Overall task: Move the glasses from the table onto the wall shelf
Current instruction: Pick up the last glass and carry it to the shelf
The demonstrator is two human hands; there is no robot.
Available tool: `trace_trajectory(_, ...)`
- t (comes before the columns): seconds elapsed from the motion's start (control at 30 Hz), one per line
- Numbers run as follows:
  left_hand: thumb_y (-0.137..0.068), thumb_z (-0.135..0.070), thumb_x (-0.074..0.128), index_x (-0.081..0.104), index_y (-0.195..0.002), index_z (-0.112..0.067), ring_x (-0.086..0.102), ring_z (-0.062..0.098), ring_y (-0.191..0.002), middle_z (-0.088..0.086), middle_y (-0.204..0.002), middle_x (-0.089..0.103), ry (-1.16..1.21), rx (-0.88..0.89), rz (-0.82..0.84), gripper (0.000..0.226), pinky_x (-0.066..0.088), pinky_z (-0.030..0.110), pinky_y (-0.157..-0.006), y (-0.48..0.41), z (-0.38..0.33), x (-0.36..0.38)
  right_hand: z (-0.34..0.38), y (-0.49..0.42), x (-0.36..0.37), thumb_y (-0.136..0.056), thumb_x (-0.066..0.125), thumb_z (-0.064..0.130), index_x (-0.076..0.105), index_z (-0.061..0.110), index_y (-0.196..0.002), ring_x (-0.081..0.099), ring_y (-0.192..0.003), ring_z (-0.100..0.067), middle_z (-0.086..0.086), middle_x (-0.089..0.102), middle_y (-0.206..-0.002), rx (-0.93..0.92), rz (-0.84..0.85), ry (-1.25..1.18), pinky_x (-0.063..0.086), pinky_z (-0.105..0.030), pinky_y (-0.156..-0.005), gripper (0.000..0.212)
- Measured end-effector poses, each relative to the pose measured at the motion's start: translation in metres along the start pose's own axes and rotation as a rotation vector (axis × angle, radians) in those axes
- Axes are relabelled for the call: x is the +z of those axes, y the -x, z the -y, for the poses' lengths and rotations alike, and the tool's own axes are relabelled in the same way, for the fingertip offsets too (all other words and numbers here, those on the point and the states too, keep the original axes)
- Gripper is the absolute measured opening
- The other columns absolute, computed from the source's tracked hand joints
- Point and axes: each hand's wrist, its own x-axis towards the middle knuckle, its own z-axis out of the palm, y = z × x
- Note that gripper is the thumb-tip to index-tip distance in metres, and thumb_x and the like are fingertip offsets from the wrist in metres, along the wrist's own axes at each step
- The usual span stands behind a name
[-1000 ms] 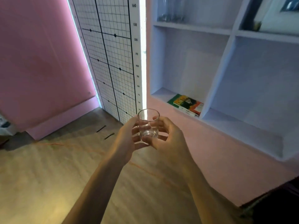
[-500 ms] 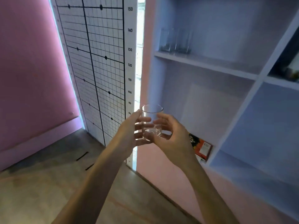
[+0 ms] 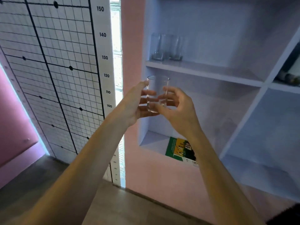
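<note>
A clear drinking glass (image 3: 157,85) stands upright in the air in front of the white wall shelf (image 3: 203,71). My left hand (image 3: 135,104) wraps it from the left and my right hand (image 3: 180,108) cups it from the right and below. The glass hangs just under the front edge of the upper shelf board. Two other clear glasses (image 3: 165,47) stand side by side on that board at its left end.
A green and yellow book (image 3: 180,149) lies flat in the lower shelf compartment. A tall grid chart with height numbers (image 3: 65,78) covers the wall to the left. A dark object (image 3: 290,75) lies in the right compartment. Wooden floor shows below.
Both hands have lifted the glass upward and toward the shelf. The view has tilted up, so the upper board with its two glasses now sits nearer the middle.
</note>
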Motion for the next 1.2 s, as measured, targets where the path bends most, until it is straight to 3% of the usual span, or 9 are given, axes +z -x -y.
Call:
trace_trajectory(0.17, -0.102, -0.049, 0.055, 0.067, -0.115, -0.005, 0.076, 0.032, -0.078, 0.020, -0.101, 0.072, 0.088, 0.027, 0.032, 0.048, 0.067, 0.044, -0.073, -0.026, -0.028, 0.006, 0.003, -0.054, -0.009, -0.074, 0.092, 0.043, 0.067, 0.020, -0.121, 0.074, -0.097, -0.008, 0.007, 0.075, -0.107, 0.010, -0.165, 0.009, 0.062, -0.022, -0.083, 0.058)
trace_trajectory(0.27, -0.103, -0.051, 0.053, 0.060, -0.129, -0.005, 0.074, 0.044, -0.103, 0.024, -0.121, 0.067, 0.122, 0.025, -0.011, 0.053, 0.063, 0.049, -0.087, -0.037, -0.036, 0.005, 0.003, -0.098, -0.022, -0.067, 0.095, 0.037, 0.067, 0.017, -0.111, 0.074, -0.090, -0.012, 0.003, 0.075, -0.098, 0.015, -0.314, -0.003, 0.064, -0.035, -0.084, 0.056)
trace_trajectory(0.43, -0.105, -0.051, 0.049, 0.058, -0.134, -0.003, 0.068, 0.047, -0.115, 0.026, -0.133, 0.063, 0.186, 0.005, -0.023, 0.056, 0.060, 0.049, -0.094, -0.045, -0.043, -0.005, 0.012, -0.152, -0.030, -0.054, 0.083, 0.064, 0.067, 0.019, -0.101, 0.068, -0.080, -0.006, 0.009, 0.071, -0.087, 0.019, -0.487, 0.129, 0.059, -0.032, -0.079, 0.067)
trace_trajectory(0.7, -0.105, -0.051, 0.049, 0.061, -0.129, -0.003, 0.067, 0.047, -0.117, 0.026, -0.132, 0.064, 0.190, 0.062, -0.034, 0.055, 0.058, 0.051, -0.096, -0.056, -0.057, -0.012, 0.007, -0.192, -0.032, -0.068, 0.089, 0.054, 0.065, 0.015, -0.110, 0.070, -0.101, -0.024, -0.003, 0.074, -0.106, 0.120, -0.424, 0.294, 0.052, -0.033, -0.084, 0.062)
trace_trajectory(0.97, -0.105, -0.051, 0.048, 0.062, -0.131, 0.000, 0.068, 0.047, -0.116, 0.027, -0.135, 0.064, 0.151, 0.070, -0.036, 0.060, 0.056, 0.052, -0.100, -0.074, -0.058, -0.001, -0.001, -0.200, -0.029, -0.067, 0.090, 0.056, 0.064, 0.014, -0.112, 0.070, -0.105, -0.026, -0.004, 0.073, -0.108, 0.139, -0.435, 0.385, 0.040, -0.027, -0.076, 0.067)
trace_trajectory(1.1, -0.104, -0.051, 0.049, 0.064, -0.127, 0.002, 0.069, 0.043, -0.103, 0.028, -0.136, 0.063, 0.146, 0.057, -0.026, 0.059, 0.059, 0.048, -0.094, -0.081, -0.054, 0.007, -0.005, -0.201, -0.028, -0.065, 0.089, 0.060, 0.066, 0.013, -0.111, 0.070, -0.106, -0.029, -0.006, 0.074, -0.109, 0.166, -0.423, 0.436, 0.044, -0.029, -0.075, 0.069)
trace_trajectory(1.2, -0.103, -0.052, 0.051, 0.064, -0.126, 0.001, 0.070, 0.041, -0.100, 0.028, -0.134, 0.065, 0.135, 0.055, -0.008, 0.059, 0.061, 0.046, -0.088, -0.085, -0.048, 0.010, -0.006, -0.202, -0.027, -0.067, 0.088, 0.060, 0.063, 0.014, -0.124, 0.069, -0.114, -0.030, -0.008, 0.074, -0.118, 0.145, -0.434, 0.456, 0.052, -0.035, -0.086, 0.078)
